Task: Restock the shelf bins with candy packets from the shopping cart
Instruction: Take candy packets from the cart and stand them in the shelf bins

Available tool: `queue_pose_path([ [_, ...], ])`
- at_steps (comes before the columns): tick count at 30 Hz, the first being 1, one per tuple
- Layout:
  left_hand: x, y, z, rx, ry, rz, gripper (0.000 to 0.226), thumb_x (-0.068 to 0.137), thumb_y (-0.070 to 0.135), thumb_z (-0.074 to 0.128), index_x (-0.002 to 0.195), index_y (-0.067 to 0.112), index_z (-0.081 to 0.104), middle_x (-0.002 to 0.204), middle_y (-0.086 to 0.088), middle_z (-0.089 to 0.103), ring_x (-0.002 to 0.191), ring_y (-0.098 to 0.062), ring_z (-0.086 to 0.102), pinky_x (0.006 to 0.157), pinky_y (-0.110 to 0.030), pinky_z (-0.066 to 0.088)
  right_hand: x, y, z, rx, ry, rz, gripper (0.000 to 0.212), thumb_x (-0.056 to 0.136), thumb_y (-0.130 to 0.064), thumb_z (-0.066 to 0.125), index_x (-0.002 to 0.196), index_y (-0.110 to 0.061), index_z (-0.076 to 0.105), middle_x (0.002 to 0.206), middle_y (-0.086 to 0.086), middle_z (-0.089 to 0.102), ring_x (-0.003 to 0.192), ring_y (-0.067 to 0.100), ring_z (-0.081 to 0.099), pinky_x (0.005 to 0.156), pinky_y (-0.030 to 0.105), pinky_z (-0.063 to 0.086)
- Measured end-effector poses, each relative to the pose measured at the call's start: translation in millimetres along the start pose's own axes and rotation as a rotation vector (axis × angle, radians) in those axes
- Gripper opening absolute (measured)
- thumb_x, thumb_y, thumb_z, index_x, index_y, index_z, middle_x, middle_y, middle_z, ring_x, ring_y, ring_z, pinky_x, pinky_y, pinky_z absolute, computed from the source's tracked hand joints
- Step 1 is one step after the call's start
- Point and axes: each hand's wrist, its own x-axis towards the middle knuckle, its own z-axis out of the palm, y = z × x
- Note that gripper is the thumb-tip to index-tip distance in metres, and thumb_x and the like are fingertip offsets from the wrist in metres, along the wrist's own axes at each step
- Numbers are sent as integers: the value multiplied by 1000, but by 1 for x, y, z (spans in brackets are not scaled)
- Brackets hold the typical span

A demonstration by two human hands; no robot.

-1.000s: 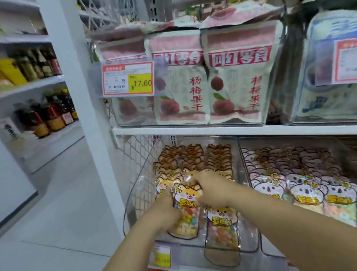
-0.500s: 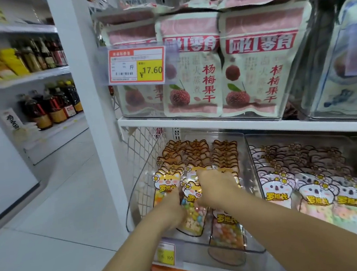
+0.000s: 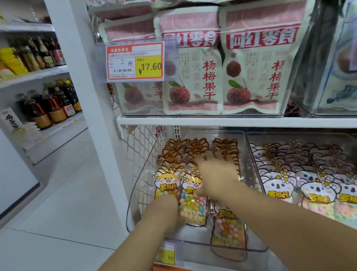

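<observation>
Head view: candy packet (image 3: 192, 205) hides fingers of the left hand (image 3: 166, 211).

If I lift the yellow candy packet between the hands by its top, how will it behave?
The yellow candy packet looks like thin glossy film, so it probably flops and may slip. Loose coloured sweets fill its lower part, so it likely hangs bottom-heavy.

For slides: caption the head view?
Left hand holds a candy packet at the clear shelf bin; right hand rests on the packed rows.
</observation>
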Motion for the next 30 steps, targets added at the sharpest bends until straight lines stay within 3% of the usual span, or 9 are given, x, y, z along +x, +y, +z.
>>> queue_pose_path([
  [5,-4,-1,-4,-133,15,-28,58,90,67,48,111,16,64,113,-9,63,103,-26,60,86,-34,50,-10,2,-1,148,-39,25,96,72,-64,76,142,-17,32,145,11,35,114,31,59,79,39,50],
  [10,-6,-3,-8,-166,-3,-49,45,85,54,67,111,17,64,109,-3,63,101,-22,61,87,-33,52,-11,9,4,394,-81,40,79,75,-39,83,138,-20,40,134,11,46,112,30,59,90,42,54],
  [13,-6,-6,-7,-202,-38,-46,39,80,45,76,107,19,67,103,0,66,97,-20,64,82,-31,52,-12,8,9,404,-88,59,72,78,-48,78,134,-21,42,124,7,57,109,28,60,86,42,55],
  [17,-6,-10,-6,-332,-66,18,28,86,52,68,99,27,67,100,7,67,95,-14,62,78,-26,44,-4,4,8,577,-88,104,47,88,-65,55,114,-26,59,108,-3,65,101,22,62,84,38,54],
  [20,-5,-8,-7,-320,-29,7,40,91,61,57,97,23,68,99,1,66,94,-18,59,77,-26,43,6,6,9,561,-74,105,27,95,-45,54,80,-24,62,88,-1,65,88,25,63,79,39,56],
  [22,-3,-6,-6,-279,-11,-8,56,90,67,53,104,16,71,106,-5,69,98,-21,62,77,-28,45,12,10,10,522,-99,139,31,93,-35,57,65,-21,56,80,2,65,83,26,65,74,37,57],
  [25,-1,-4,-5,-217,-15,6,62,88,70,51,106,14,71,107,-7,69,101,-25,63,80,-31,50,16,16,12,527,-97,185,12,89,-24,60,80,-21,68,95,-1,71,88,22,67,76,35,59],
  [27,0,-3,-5,-214,-19,19,57,89,67,53,100,13,69,103,-6,69,100,-25,63,79,-31,49,14,14,14,484,-33,198,13,88,-22,61,95,-27,70,107,-6,68,95,20,65,76,32,57],
  [30,-1,-1,-8,-195,-30,24,47,90,62,56,77,17,57,85,-4,60,94,-27,63,71,-29,43,12,9,18,329,110,178,11,88,-20,60,94,-26,68,98,-7,69,86,19,65,68,29,55],
])
